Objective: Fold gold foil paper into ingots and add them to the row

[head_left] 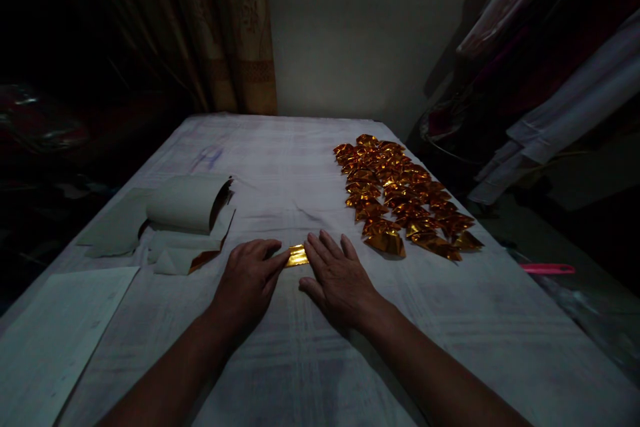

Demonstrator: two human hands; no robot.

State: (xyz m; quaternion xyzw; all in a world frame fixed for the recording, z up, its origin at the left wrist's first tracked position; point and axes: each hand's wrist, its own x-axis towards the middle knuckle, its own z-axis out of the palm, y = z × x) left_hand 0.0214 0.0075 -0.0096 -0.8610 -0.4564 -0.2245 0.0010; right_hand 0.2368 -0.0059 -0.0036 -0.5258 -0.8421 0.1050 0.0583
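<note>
A small folded strip of gold foil paper (297, 255) lies flat on the cloth-covered table, in front of me. My left hand (250, 273) pinches its left end between thumb and curled fingers. Over the strip's right end, my right hand (340, 273) lies palm down with its fingers stretched out and slightly spread. The middle of the strip shows between the hands, with crease lines along it; both ends are hidden under the fingers. Beyond my right hand, rows of folded gold foil pieces (385, 243) cover the right side of the table.
Curled sheets with pale backs (183, 203) lie at the left. Nearer sits a flat white sheet (65, 327). A pale checked cloth (260, 160) covers the table. A curtain (235, 27) hangs behind, clothes (565, 120) hang at right, and a pink handle (547, 269) shows past the right edge.
</note>
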